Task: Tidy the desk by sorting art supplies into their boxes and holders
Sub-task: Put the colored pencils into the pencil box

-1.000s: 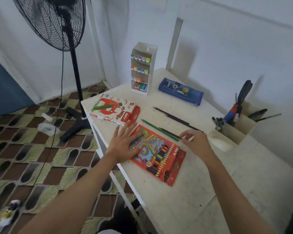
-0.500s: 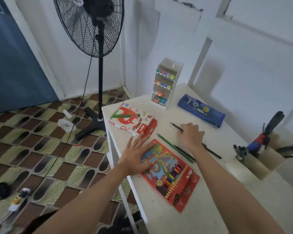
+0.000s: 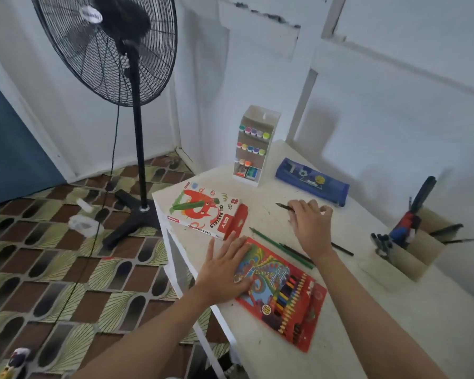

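Note:
A red coloured-pencil box (image 3: pixel 285 291) lies flat near the front edge of the white desk (image 3: pixel 257 351). My left hand (image 3: pixel 225 269) presses on the box's left end with straight fingers. My right hand (image 3: pixel 309 228) lies over a long dark pencil (image 3: pixel 283 207), its fingers curled around the shaft, with the pencil's tip poking out to the left. A green pencil (image 3: pixel 268 240) and a shorter dark one (image 3: pixel 296 253) lie between the hand and the box. An oil pastels box (image 3: pixel 203 212) sits at the desk's left corner with its red flap open.
A white marker holder (image 3: pixel 255 149) with coloured caps stands at the back. A blue pencil case (image 3: pixel 312 181) lies to its right. A cardboard holder (image 3: pixel 422 258) with scissors and brushes sits at the right. A standing fan (image 3: pixel 140 165) is on the floor to the left.
My right hand has moved away from the green pencil, up and back onto the long dark pencil. My left hand stays on the red box. The camera has swung left.

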Action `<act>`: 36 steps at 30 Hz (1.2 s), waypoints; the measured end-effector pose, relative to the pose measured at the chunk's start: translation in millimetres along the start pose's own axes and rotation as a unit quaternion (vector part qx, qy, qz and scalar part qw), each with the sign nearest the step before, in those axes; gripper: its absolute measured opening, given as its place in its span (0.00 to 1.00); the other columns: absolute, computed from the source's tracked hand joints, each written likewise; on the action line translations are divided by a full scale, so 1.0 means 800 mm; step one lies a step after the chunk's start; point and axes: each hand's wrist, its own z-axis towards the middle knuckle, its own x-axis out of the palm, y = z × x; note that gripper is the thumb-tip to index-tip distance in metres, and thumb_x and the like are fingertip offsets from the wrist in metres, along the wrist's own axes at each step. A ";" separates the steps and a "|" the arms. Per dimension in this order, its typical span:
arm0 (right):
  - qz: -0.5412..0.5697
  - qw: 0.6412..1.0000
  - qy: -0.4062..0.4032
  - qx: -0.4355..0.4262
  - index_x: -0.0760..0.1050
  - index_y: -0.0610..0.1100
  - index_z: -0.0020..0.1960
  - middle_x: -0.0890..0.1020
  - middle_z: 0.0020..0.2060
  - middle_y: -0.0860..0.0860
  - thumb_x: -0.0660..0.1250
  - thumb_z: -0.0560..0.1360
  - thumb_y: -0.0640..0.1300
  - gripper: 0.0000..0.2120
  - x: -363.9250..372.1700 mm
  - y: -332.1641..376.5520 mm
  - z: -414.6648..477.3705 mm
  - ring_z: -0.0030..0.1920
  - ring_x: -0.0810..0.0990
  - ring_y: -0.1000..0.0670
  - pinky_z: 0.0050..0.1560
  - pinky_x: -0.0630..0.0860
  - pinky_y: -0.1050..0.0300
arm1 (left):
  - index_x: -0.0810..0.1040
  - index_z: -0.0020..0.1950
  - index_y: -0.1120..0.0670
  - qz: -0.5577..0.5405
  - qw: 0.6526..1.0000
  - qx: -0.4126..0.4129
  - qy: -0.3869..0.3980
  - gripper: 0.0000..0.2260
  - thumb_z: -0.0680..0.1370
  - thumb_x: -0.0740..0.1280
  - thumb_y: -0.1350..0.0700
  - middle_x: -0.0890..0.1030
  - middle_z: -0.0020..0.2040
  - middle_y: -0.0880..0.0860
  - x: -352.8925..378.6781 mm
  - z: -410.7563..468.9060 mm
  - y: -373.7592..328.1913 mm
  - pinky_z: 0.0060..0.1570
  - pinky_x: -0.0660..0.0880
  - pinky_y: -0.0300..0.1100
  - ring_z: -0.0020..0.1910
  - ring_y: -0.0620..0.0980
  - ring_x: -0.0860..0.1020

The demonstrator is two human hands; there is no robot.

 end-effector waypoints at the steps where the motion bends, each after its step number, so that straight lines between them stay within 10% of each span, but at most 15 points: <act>1: 0.070 0.997 -0.021 0.010 0.75 0.43 0.51 0.81 0.40 0.49 0.63 0.77 0.41 0.05 -0.008 -0.002 -0.007 0.39 0.78 0.47 0.42 0.70 0.52 | 0.43 0.77 0.44 0.000 1.000 0.001 0.001 0.36 0.74 0.47 0.30 0.41 0.77 0.42 -0.001 0.001 0.000 0.68 0.27 0.54 0.72 0.42 0.29; 5: 0.351 0.914 -0.092 0.183 0.70 0.43 0.51 0.78 0.42 0.49 0.60 0.78 0.35 0.04 -0.053 0.010 -0.045 0.36 0.77 0.55 0.38 0.71 0.71 | 0.42 0.77 0.44 0.015 1.000 0.004 -0.005 0.37 0.72 0.44 0.29 0.41 0.77 0.41 -0.001 0.003 0.001 0.68 0.28 0.56 0.73 0.44 0.31; 13: 0.448 0.721 -0.307 0.430 0.64 0.54 0.51 0.81 0.44 0.43 0.55 0.80 0.33 0.15 -0.085 0.037 -0.143 0.36 0.82 0.45 0.43 0.81 0.52 | 0.42 0.77 0.44 -0.010 1.000 0.024 -0.009 0.49 0.61 0.26 0.23 0.40 0.77 0.41 0.009 0.010 0.010 0.65 0.25 0.57 0.73 0.45 0.31; 36: 0.386 0.538 -0.394 0.638 0.55 0.52 0.63 0.81 0.43 0.35 0.57 0.78 0.30 0.23 -0.099 0.042 -0.263 0.31 0.83 0.48 0.39 0.81 0.59 | 0.59 0.76 0.50 0.044 0.992 0.101 -0.056 0.37 0.72 0.43 0.34 0.57 0.77 0.47 0.013 0.036 -0.005 0.64 0.30 0.67 0.77 0.49 0.44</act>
